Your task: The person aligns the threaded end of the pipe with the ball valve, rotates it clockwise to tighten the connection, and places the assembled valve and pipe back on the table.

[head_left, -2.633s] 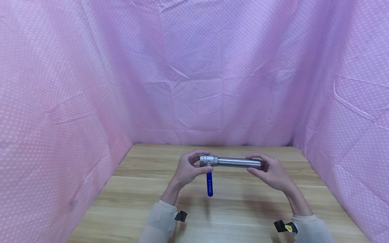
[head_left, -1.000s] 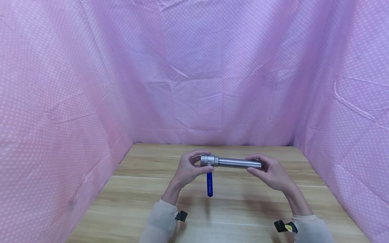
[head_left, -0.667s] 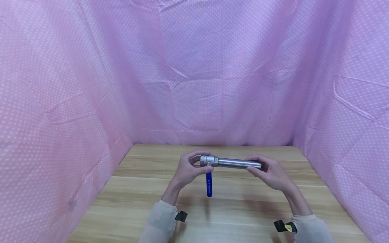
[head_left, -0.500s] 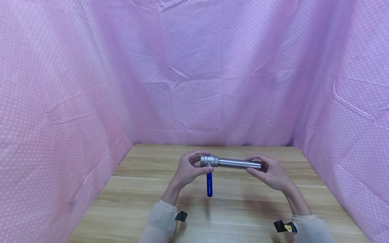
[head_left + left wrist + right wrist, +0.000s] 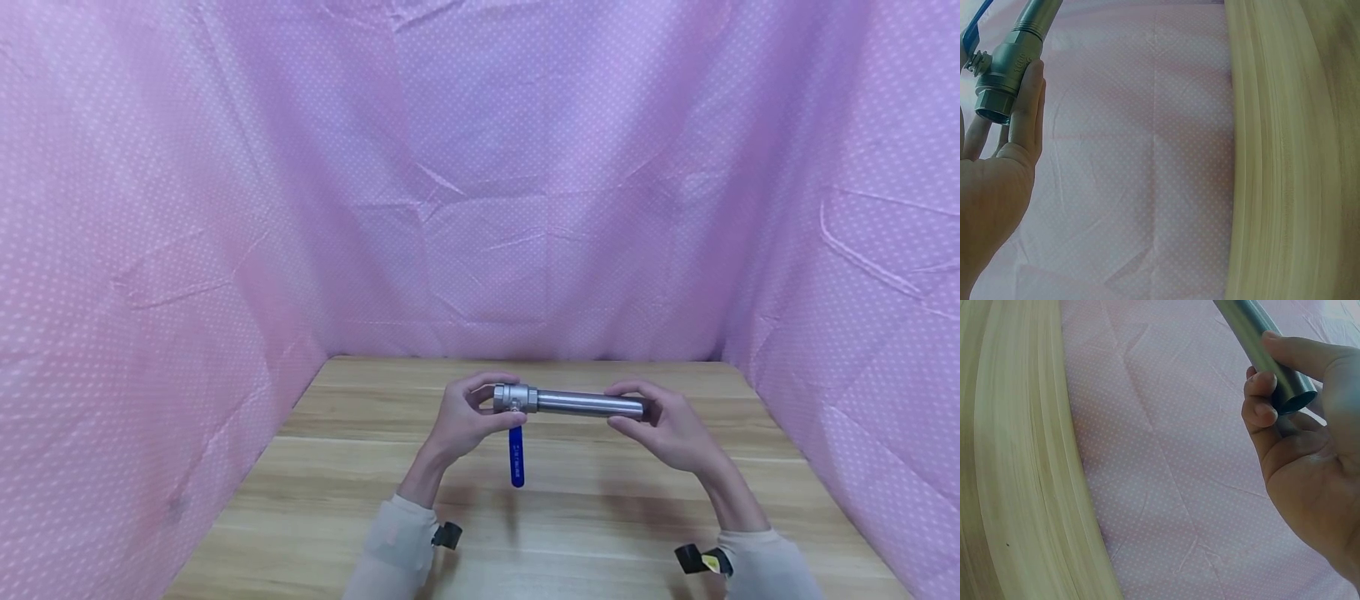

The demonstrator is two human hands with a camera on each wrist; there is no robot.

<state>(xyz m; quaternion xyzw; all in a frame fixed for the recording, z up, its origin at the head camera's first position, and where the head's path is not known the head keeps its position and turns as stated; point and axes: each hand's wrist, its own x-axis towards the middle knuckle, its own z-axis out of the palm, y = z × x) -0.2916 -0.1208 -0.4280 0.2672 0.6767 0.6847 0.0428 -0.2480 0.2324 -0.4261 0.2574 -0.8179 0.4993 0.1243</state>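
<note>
My left hand (image 5: pixel 463 417) grips a silver ball valve (image 5: pixel 514 397), thumb at the near side and fingers over the top. The valve's blue lever handle (image 5: pixel 517 457) points down toward me. Its hexagonal open end (image 5: pixel 996 105) faces the left palm in the left wrist view. From the valve's right side runs a straight steel pipe (image 5: pixel 585 403), with threads showing where it enters the valve. My right hand (image 5: pixel 671 425) holds the pipe's far right end between thumb and fingers. In the right wrist view the pipe's hollow end (image 5: pixel 1297 400) sits just above the right palm.
Valve and pipe are held level above a wood-grain table (image 5: pixel 337 517), their shadows falling on it. Pink dotted cloth (image 5: pixel 525 208) hangs behind the table and along both sides. Black wrist cameras (image 5: pixel 447 535) are strapped at the cuffs.
Both hands keep the same grip and place. The right thumb and fingertips have shifted very slightly left along the pipe; the valve and its lever have barely moved.
</note>
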